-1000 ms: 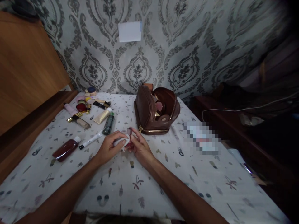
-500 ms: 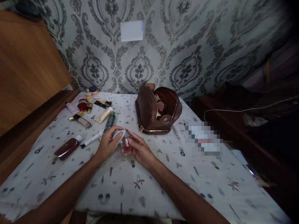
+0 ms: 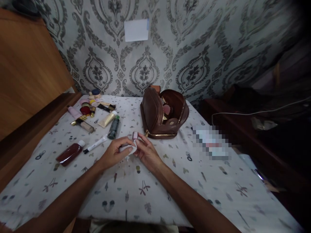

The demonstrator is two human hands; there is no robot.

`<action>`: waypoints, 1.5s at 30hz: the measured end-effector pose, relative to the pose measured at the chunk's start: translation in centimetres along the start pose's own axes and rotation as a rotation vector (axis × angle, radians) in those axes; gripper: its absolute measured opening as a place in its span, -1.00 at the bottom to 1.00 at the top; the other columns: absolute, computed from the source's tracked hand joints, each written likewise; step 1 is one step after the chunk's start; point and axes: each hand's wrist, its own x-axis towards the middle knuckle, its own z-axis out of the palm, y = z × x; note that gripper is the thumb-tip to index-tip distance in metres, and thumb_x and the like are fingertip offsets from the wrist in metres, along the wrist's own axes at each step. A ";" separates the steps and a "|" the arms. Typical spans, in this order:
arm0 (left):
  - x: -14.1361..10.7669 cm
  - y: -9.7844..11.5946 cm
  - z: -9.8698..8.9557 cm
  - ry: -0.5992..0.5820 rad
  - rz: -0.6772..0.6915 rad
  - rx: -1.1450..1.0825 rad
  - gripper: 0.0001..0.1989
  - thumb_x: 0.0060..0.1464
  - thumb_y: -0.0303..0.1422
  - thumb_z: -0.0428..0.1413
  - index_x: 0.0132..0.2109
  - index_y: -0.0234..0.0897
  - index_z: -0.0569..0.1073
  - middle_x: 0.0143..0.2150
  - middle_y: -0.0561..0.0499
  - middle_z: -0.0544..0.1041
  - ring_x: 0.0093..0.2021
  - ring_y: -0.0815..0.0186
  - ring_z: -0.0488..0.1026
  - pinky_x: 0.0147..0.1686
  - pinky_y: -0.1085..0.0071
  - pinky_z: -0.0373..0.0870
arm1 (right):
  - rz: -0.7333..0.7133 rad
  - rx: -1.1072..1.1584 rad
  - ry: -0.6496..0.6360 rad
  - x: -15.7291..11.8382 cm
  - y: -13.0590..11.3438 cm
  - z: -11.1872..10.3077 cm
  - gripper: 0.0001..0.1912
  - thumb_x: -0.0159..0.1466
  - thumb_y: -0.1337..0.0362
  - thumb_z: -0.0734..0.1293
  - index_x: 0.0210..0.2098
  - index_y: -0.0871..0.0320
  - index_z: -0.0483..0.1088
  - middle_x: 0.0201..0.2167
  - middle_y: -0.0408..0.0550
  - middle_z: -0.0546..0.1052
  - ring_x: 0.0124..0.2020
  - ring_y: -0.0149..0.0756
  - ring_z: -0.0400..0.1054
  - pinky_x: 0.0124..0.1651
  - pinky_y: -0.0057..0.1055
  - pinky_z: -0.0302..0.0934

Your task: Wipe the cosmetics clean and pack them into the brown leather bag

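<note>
My left hand (image 3: 118, 150) is closed on a white wipe (image 3: 128, 149), pressing it against the lower part of a small pinkish-red bottle (image 3: 135, 136). My right hand (image 3: 147, 152) grips that bottle between thumb and fingers; much of it is covered by the fingers and the wipe. Just beyond my left hand lies a dark green bottle (image 3: 113, 127) with a bright green cap. A white tube with a black cap (image 3: 96, 144) and a dark red bottle with a white cap (image 3: 70, 154) lie to the left of it.
A brown leather cosmetic bag (image 3: 157, 113) stands unzipped at the back, with items inside. Several cosmetics, including a cream tube (image 3: 107, 119) and a glass bottle (image 3: 85, 125), lie at the back left. A blurred-out flat object (image 3: 211, 142) lies at the right.
The small bottle has been turned over and raised slightly in my right hand. My left hand, with the wipe, has moved down and right to its lower end, uncovering the green bottle.
</note>
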 end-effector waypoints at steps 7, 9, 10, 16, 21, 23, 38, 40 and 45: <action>0.2 -0.8 0.0 0.274 -0.138 0.003 -0.77 0.21 -0.23 0.06 -0.11 -0.27 0.47 -0.24 0.02 0.52 -0.24 0.30 0.43 -0.21 0.43 0.33 | 0.075 -0.113 -0.144 -0.8 -0.4 0.6 -0.48 0.06 0.17 0.54 -0.01 0.15 0.45 -0.40 -0.13 0.55 -0.45 -0.36 0.47 -0.54 -0.55 0.18; 0.2 -1.0 -0.1 0.285 -0.147 0.015 -0.77 0.21 -0.22 0.05 -0.10 -0.26 0.46 -0.23 0.03 0.52 -0.23 0.30 0.43 -0.20 0.43 0.33 | 0.070 -0.110 -0.145 -0.8 -0.4 0.6 -0.47 0.05 0.18 0.54 -0.01 0.14 0.45 -0.37 -0.12 0.57 -0.43 -0.35 0.48 -0.51 -0.53 0.22; 0.2 -1.0 -0.1 0.267 -0.139 0.014 -0.77 0.21 -0.23 0.06 -0.10 -0.27 0.46 -0.22 0.02 0.52 -0.21 0.29 0.43 -0.18 0.43 0.33 | 0.061 -0.095 -0.132 -0.7 -0.3 0.5 -0.47 0.04 0.19 0.55 -0.02 0.13 0.45 -0.37 -0.13 0.57 -0.43 -0.36 0.47 -0.48 -0.51 0.25; 0.1 -0.2 -0.1 0.041 -0.058 -0.008 -0.81 0.20 -0.28 0.07 -0.18 -0.28 0.50 -0.24 0.00 0.54 -0.19 0.27 0.46 -0.13 0.42 0.33 | 0.012 0.024 -0.024 -0.1 -0.2 0.2 -0.52 -0.04 0.21 0.60 -0.14 0.12 0.50 -0.46 -0.24 0.53 -0.53 -0.50 0.35 -0.48 -0.55 0.25; 0.0 0.0 0.0 -0.033 -0.041 -0.016 -0.81 0.20 -0.27 0.08 -0.21 -0.27 0.51 -0.26 0.01 0.54 -0.23 0.30 0.45 -0.16 0.43 0.33 | 0.003 0.029 0.001 0.1 -0.4 0.2 -0.54 -0.07 0.22 0.61 -0.18 0.12 0.52 -0.44 -0.23 0.54 -0.50 -0.50 0.36 -0.45 -0.57 0.27; 0.0 0.0 0.0 0.014 -0.054 -0.037 -0.81 0.20 -0.26 0.08 -0.20 -0.27 0.50 -0.24 0.00 0.55 -0.19 0.28 0.46 -0.12 0.41 0.33 | 0.006 0.010 -0.012 0.0 -0.4 0.3 -0.54 -0.07 0.25 0.61 -0.17 0.12 0.52 -0.43 -0.23 0.55 -0.50 -0.50 0.37 -0.43 -0.56 0.29; 0.1 0.2 -0.4 0.034 -0.109 -0.059 -0.78 0.17 -0.23 0.08 -0.20 -0.28 0.51 -0.24 -0.04 0.57 -0.19 0.21 0.48 -0.13 0.36 0.38 | -0.009 0.089 0.054 0.1 -0.7 -0.1 -0.46 -0.06 0.30 0.60 -0.11 0.08 0.41 -0.48 -0.28 0.52 -0.48 -0.46 0.40 -0.36 -0.50 0.34; 0.0 0.2 -0.6 0.016 -0.103 -0.079 -0.78 0.17 -0.22 0.08 -0.19 -0.28 0.51 -0.24 -0.04 0.57 -0.19 0.21 0.48 -0.14 0.36 0.38 | -0.006 0.112 0.064 0.2 -0.7 -0.1 -0.48 -0.06 0.29 0.60 -0.13 0.08 0.40 -0.49 -0.28 0.52 -0.49 -0.47 0.39 -0.39 -0.52 0.33; -0.2 -0.3 -0.3 0.052 -0.057 -0.042 -0.77 0.16 -0.23 0.11 -0.10 -0.27 0.47 -0.17 -0.04 0.54 -0.15 0.22 0.46 -0.11 0.38 0.37 | -0.005 0.162 0.119 0.5 -0.5 -0.3 -0.56 -0.07 0.31 0.60 -0.27 0.10 0.38 -0.44 -0.25 0.54 -0.45 -0.47 0.42 -0.42 -0.56 0.32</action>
